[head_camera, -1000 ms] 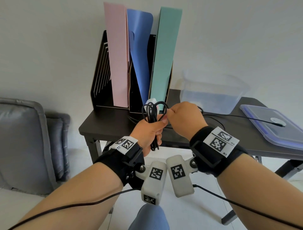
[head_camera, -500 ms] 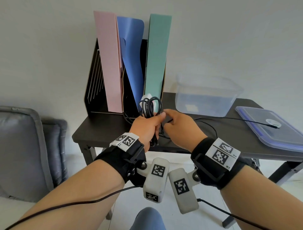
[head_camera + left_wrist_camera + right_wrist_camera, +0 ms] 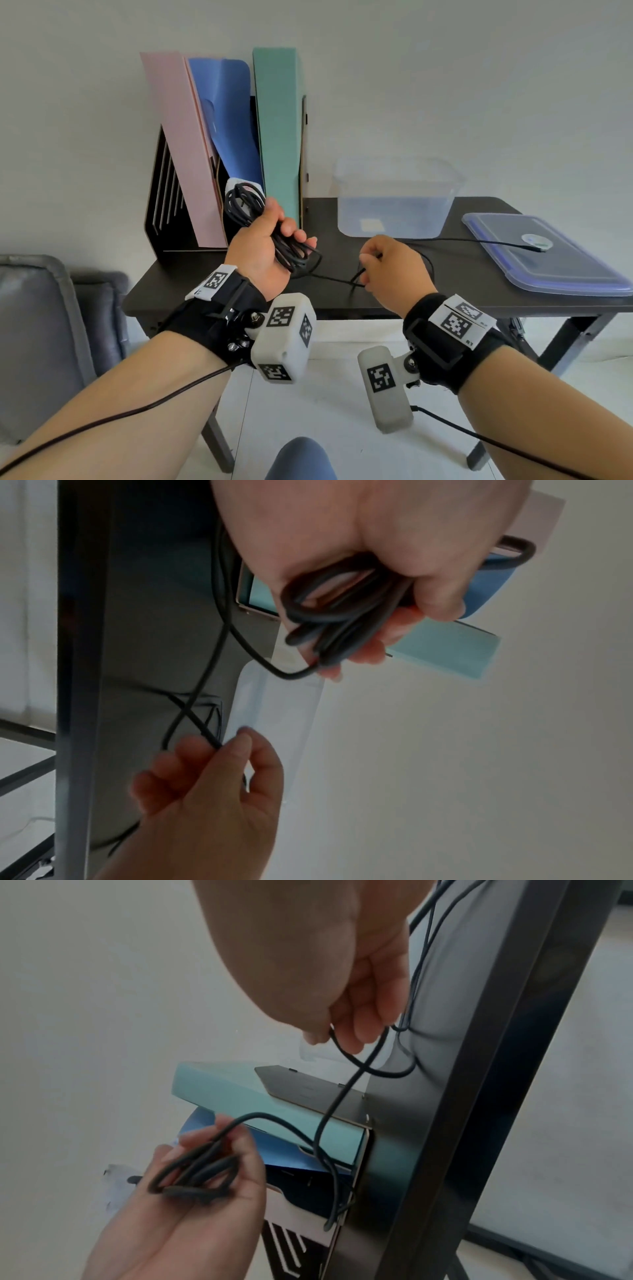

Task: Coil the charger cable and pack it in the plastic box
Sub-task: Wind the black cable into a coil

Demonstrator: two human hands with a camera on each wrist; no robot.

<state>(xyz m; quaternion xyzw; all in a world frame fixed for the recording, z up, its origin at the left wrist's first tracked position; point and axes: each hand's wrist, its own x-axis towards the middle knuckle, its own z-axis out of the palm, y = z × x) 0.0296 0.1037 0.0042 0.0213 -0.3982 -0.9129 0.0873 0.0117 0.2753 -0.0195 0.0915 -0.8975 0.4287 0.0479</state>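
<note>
My left hand (image 3: 270, 246) grips a bundle of black charger cable (image 3: 255, 219) in several loops, above the dark table's left part; the same coil (image 3: 346, 601) lies across its palm in the left wrist view. A white charger plug (image 3: 236, 183) peeks out behind the loops. My right hand (image 3: 387, 270) pinches the loose cable strand (image 3: 346, 1053) a short way to the right. The rest of the cable (image 3: 479, 241) runs right across the table, its end lying on the lid. The clear plastic box (image 3: 394, 198) stands open at the back of the table.
A blue-rimmed plastic lid (image 3: 548, 257) lies on the right of the dark table (image 3: 205, 284). A black file rack (image 3: 164, 205) with pink, blue and green folders stands at the back left. A grey cushioned seat (image 3: 44, 325) sits left of the table.
My hands have parted: the right hand slid right along the cable, drawing out a length, while the left hand turned palm-up with the coil. The view shifted, too.
</note>
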